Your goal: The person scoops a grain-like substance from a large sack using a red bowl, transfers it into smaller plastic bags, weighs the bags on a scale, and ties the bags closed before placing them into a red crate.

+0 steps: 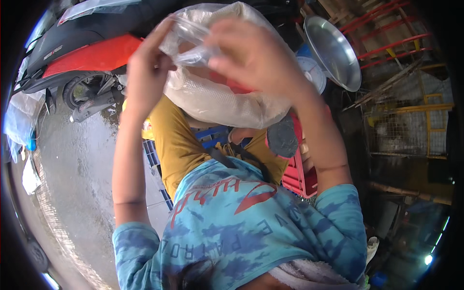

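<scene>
Above a white woven sack (pixel 221 108), my left hand (pixel 150 69) grips one side of a thin clear plastic bag (pixel 192 58). My right hand (pixel 253 54) is blurred, its fingertips and thumb at the bag's other side. The plastic stretches between both hands in two strands, with a gap in the middle. The sack stands upright between my knees, its mouth wide and its rim rolled outward. Something red (pixel 239 87) shows inside the sack, partly hidden by my right hand; what it is cannot be told.
A dial scale (pixel 311 72) with a round metal pan (pixel 331 54) stands beyond my right forearm. A red plastic crate (pixel 299 174) is by my right thigh. To the left, a red and black motorcycle (pixel 90 58) stands on wet concrete (pixel 83 156). Red metal racks (pixel 384 32) stand at far right.
</scene>
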`<state>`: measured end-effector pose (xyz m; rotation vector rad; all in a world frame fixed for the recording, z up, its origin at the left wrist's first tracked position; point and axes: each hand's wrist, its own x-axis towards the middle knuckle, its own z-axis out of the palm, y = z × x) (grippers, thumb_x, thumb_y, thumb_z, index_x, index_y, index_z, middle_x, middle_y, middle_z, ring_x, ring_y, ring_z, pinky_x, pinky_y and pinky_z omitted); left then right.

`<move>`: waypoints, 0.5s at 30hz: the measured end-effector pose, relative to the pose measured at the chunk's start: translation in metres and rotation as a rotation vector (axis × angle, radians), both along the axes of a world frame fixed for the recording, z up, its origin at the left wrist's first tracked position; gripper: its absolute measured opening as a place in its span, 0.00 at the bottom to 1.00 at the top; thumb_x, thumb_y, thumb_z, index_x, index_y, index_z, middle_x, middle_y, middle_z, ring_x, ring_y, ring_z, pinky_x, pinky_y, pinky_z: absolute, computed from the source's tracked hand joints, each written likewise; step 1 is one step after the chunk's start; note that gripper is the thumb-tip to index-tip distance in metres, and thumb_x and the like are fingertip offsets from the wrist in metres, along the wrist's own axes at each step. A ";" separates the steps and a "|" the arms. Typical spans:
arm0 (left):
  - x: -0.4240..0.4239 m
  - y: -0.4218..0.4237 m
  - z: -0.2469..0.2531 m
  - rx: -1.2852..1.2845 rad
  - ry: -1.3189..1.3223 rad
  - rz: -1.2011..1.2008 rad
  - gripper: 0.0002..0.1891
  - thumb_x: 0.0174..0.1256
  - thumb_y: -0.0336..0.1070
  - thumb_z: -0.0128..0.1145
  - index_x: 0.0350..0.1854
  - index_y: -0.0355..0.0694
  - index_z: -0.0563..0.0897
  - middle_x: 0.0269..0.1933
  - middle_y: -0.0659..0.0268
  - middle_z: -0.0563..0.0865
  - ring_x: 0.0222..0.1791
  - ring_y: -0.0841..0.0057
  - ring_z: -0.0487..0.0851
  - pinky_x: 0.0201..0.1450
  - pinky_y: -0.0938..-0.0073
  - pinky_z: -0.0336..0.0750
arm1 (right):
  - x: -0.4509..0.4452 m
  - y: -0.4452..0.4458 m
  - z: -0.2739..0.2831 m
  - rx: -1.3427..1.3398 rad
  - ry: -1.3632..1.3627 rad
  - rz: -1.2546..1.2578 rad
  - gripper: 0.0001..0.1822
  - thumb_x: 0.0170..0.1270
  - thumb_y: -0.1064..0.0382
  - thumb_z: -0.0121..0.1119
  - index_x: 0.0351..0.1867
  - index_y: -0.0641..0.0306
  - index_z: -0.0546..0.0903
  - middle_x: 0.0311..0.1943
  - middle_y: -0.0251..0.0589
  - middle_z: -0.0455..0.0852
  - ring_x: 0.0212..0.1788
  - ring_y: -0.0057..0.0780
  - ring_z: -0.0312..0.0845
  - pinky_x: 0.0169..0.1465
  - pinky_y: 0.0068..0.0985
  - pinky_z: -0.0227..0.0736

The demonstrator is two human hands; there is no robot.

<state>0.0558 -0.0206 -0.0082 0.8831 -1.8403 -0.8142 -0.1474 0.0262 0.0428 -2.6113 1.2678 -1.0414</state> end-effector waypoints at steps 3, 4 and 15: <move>0.062 -0.004 0.007 0.135 0.150 0.168 0.27 0.57 0.21 0.40 0.62 0.38 0.69 0.60 0.63 0.75 0.36 0.86 0.79 0.41 0.82 0.77 | -0.049 -0.041 -0.030 0.188 -0.075 -0.339 0.16 0.57 0.53 0.59 0.41 0.61 0.79 0.43 0.41 0.80 0.41 0.35 0.77 0.46 0.32 0.71; 0.085 -0.002 0.008 0.157 0.154 0.239 0.24 0.61 0.24 0.40 0.61 0.38 0.70 0.59 0.63 0.75 0.42 0.85 0.78 0.41 0.82 0.75 | -0.058 -0.056 -0.063 0.430 0.063 -0.396 0.18 0.57 0.52 0.60 0.42 0.62 0.78 0.44 0.44 0.80 0.41 0.39 0.77 0.46 0.34 0.71; 0.244 0.111 -0.067 0.368 0.088 1.054 0.20 0.62 0.33 0.48 0.58 0.40 0.75 0.59 0.62 0.75 0.39 0.77 0.75 0.45 0.76 0.71 | -0.053 -0.075 -0.131 0.659 0.306 -0.554 0.15 0.58 0.52 0.58 0.39 0.60 0.78 0.36 0.44 0.83 0.41 0.41 0.78 0.44 0.35 0.68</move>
